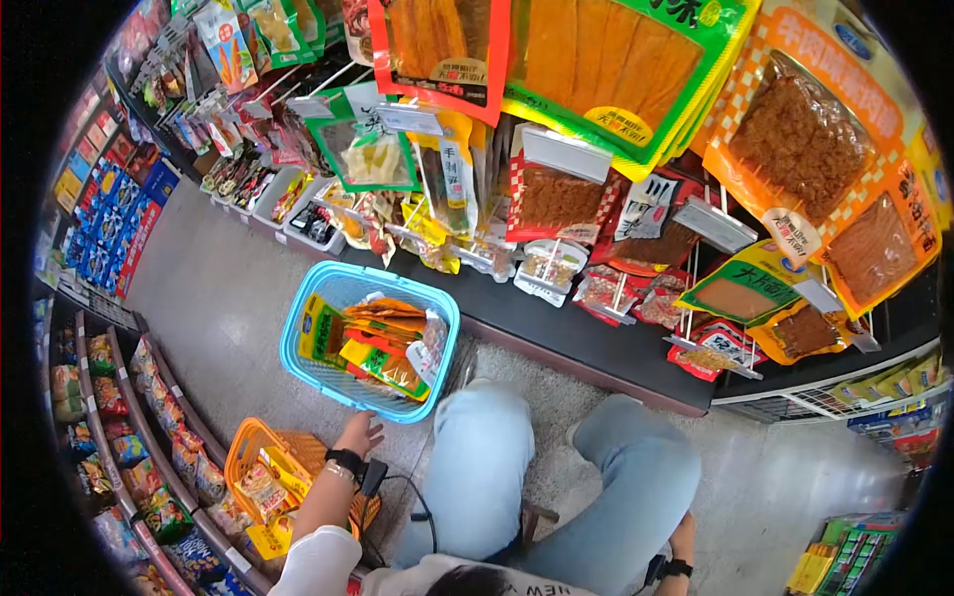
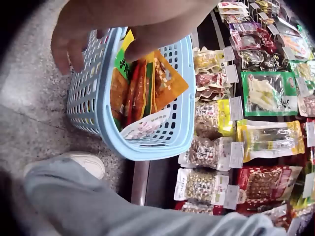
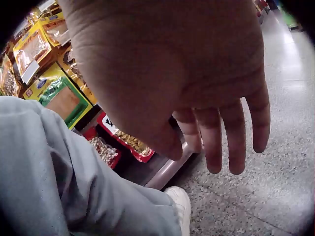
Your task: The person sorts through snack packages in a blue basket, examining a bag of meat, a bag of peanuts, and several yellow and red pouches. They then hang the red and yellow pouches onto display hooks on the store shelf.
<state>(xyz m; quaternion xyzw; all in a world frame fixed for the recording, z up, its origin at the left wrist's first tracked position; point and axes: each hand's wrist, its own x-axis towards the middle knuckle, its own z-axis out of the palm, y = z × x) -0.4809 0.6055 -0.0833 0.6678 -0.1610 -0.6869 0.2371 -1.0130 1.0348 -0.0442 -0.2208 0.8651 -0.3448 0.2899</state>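
Observation:
My left hand [image 1: 360, 434] is beside the near edge of a light blue plastic basket [image 1: 298, 382], fingers loose and holding nothing. In the left wrist view that hand [image 2: 123, 24] overlaps the basket's rim, with the thumb on the inner side and the fingers on the outer side. Inside the basket lie several snack packets, among them a green-and-yellow packet [image 1: 320, 333] and a white, partly clear packet [image 1: 427, 348]. My right hand [image 3: 197, 93] hangs down beside my leg with its fingers loosely extended, nothing in it.
An orange basket [image 1: 248, 437] with yellow packets stands by my left forearm. Ahead, a rack holds hanging snack packets [image 1: 596, 79] above a dark ledge [image 1: 537, 318]. Shelves of bagged snacks [image 1: 164, 497] curve along the left. Grey floor [image 1: 199, 258] runs between them.

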